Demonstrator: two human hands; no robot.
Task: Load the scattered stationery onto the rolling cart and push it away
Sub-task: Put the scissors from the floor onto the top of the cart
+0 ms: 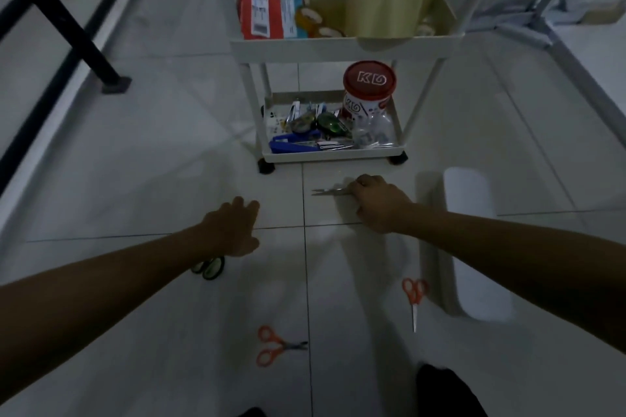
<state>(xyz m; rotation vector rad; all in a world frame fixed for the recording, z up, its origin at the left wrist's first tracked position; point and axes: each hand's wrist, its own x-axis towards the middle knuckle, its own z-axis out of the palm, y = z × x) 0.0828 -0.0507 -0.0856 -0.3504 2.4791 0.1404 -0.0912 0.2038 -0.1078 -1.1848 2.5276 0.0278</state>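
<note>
A white rolling cart stands ahead on the tiled floor. Its upper tray holds tape rolls and a red packet; its lower tray holds a red-lidded tub, a blue stapler and small items. My right hand grips a pair of scissors on the floor just before the cart, blades pointing left. My left hand hovers flat with straight fingers over the floor, above dark green-handled scissors. Two orange-handled scissors lie nearer me, one at centre and one to the right.
A white roll lies on the floor at the right beside my right arm. A black table leg stands at the left. White rack legs rise at the right rear. My dark-clad knee shows at the bottom.
</note>
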